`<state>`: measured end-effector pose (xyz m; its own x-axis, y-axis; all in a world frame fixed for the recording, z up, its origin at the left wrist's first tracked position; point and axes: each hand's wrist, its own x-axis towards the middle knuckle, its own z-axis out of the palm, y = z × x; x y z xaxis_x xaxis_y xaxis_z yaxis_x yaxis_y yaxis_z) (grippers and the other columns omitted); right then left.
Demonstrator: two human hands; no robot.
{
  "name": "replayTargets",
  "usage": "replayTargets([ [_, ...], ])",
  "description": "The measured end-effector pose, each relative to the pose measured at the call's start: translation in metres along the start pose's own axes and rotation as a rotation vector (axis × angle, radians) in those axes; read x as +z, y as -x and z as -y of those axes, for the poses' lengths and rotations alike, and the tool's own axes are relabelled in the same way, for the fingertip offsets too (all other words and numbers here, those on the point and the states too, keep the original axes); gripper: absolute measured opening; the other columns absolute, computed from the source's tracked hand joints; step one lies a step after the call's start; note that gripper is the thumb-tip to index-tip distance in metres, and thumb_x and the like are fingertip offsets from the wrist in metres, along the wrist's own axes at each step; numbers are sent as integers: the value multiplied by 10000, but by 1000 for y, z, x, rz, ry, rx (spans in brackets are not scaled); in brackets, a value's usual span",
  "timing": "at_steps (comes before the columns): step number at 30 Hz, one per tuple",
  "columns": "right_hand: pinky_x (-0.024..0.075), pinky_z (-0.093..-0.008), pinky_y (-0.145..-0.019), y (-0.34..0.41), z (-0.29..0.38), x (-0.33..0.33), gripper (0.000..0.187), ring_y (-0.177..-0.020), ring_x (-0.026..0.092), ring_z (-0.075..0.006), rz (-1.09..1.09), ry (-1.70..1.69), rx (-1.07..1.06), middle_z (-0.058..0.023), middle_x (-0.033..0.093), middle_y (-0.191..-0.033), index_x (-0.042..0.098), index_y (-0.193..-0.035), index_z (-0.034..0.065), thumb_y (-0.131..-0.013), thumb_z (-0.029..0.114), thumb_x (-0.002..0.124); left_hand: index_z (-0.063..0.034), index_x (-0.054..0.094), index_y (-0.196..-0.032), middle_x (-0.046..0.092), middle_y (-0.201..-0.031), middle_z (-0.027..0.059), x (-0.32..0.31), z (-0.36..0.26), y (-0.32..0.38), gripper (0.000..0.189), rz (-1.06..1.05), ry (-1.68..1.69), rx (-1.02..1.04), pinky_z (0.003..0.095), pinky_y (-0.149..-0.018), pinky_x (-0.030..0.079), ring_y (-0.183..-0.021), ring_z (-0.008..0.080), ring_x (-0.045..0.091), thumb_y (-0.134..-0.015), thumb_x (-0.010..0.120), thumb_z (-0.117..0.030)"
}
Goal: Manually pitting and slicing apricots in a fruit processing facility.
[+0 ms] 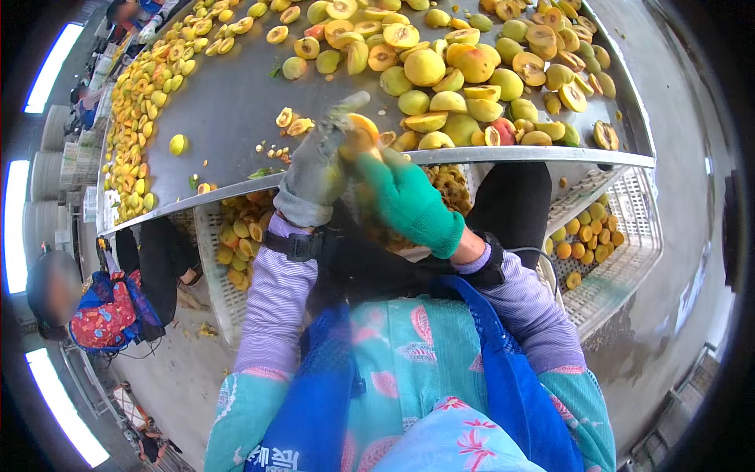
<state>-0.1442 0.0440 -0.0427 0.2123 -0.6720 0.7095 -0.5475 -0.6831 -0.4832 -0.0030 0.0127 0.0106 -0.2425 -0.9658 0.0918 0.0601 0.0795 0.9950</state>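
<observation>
My left hand [318, 156], in a grey knit glove soiled at the fingers, grips a yellow peach half [361, 133] above the near edge of a metal table [236, 112]. My right hand [413, 203], in a green glove, meets that peach half from below and the right. Motion blurs its fingertips, and whether a small tool is in them cannot be told. Close to the right of my hands lies a heap of whole and halved peaches [448, 103]. Left of my left hand are peach halves with stones [292, 123] and several pale kernels [273, 151].
A band of peach halves [133, 141] runs along the table's left side. Below the table stand white plastic crates, one with peaches [239, 248] at left, another crate [634, 248] at right. Brown scraps [448, 183] lie below my hands. Another person [112, 301] sits at left.
</observation>
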Motion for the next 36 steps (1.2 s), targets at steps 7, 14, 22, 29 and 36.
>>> replayTargets([
  [7, 481, -420, -570, 3, 10, -6, 338, -673, 580, -345, 179, -48, 89, -178, 542, -858, 527, -1124, 29, -813, 107, 633, 22, 577, -1157, 661, -1022, 128, -6, 19, 2, 425, -49, -7, -46, 308, -815, 520, -908, 183, 640, -1011, 429, -349],
  [14, 483, -419, -591, 12, 6, 11, 353, -708, 588, -348, 139, -100, 110, -179, 560, -916, 529, -1146, 24, -813, 90, 623, 24, 607, -1089, 678, -943, 112, 0, 23, 2, 456, -203, -308, 83, 292, -769, 522, -843, 168, 643, -1019, 411, -382],
  [22, 441, -313, -544, 31, 11, 20, 206, -616, 535, -217, 203, -782, 551, -65, 573, -773, 562, -1021, 46, -966, 240, 518, 15, 616, -1039, 677, -911, 111, -13, 14, -2, 397, 169, -22, -90, 289, -737, 507, -809, 158, 622, -1026, 427, -334],
  [29, 328, -238, -376, -11, 39, -7, 426, -396, 379, -97, 326, -2016, 1396, 64, 415, -535, 539, -865, 199, -964, 586, 391, 6, 619, -995, 672, -844, 106, -17, 26, -23, 350, 191, -380, 88, 309, -693, 518, -738, 176, 634, -1011, 446, -298],
  [36, 366, -276, -454, 2, 25, -7, 475, -444, 397, -112, 554, -2353, 1361, 52, 411, -565, 495, -833, 177, -965, 610, 351, -59, 625, -1047, 656, -912, 94, -20, 31, -14, 250, 212, -465, 192, 323, -755, 521, -861, 196, 629, -973, 509, -268],
])
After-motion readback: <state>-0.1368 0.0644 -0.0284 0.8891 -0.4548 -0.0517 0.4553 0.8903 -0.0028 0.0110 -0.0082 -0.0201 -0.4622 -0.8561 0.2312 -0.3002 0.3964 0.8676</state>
